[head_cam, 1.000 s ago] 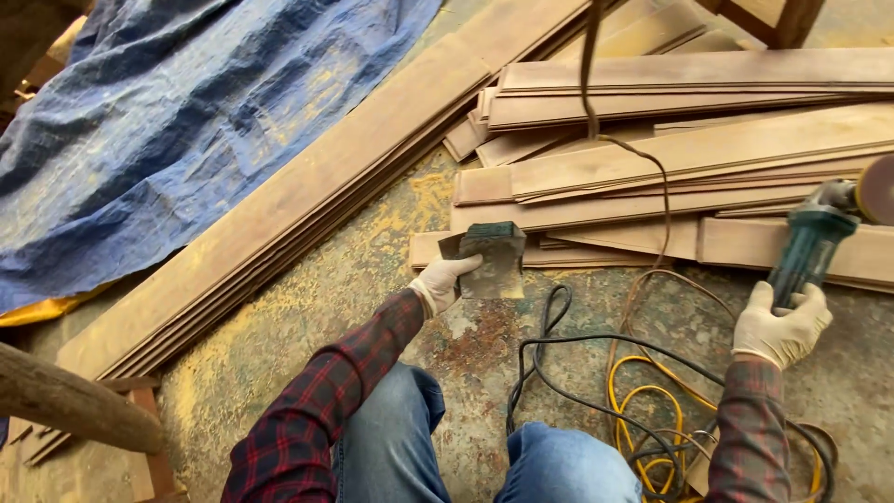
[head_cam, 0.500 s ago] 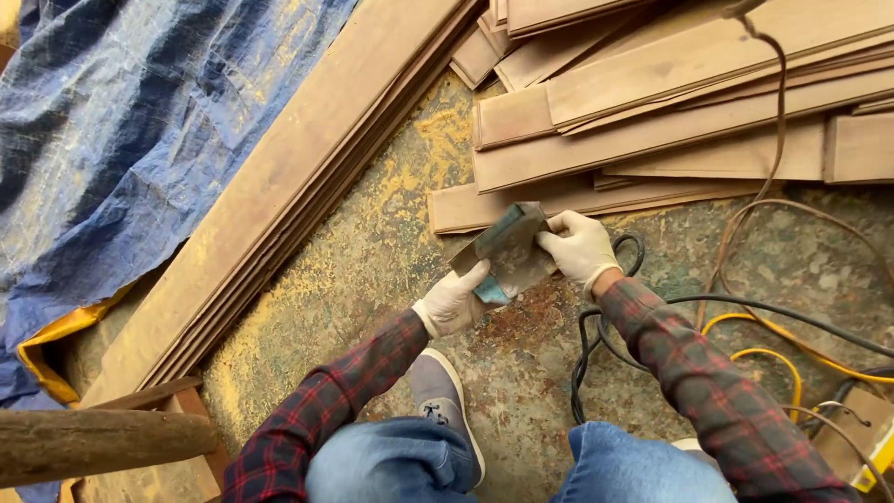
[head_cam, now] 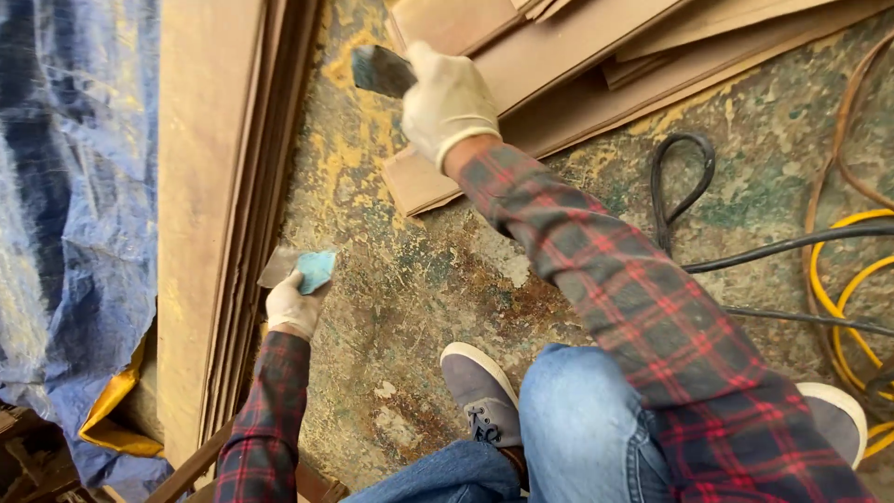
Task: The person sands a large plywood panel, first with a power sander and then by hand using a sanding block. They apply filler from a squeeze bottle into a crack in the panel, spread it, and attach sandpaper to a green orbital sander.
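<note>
Both hands have separated since half a second ago, when they met on one dark piece. Now I see my gloved right hand [head_cam: 447, 98] stretched forward, fingers clenched around a dark flat piece [head_cam: 380, 70] above the wooden boards [head_cam: 559, 65]. My gloved left hand [head_cam: 293, 307] rests low beside the long planks [head_cam: 219, 186], fingers grasping a small teal sanding pad [head_cam: 317, 270] just over the stained floor [head_cam: 419, 270].

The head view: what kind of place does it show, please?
Probably a woodworking or carpentry work site. Long wooden planks lie stacked on a stained, dusty floor, power cables run across it, and a blue tarpaulin lies beside the planks.
</note>
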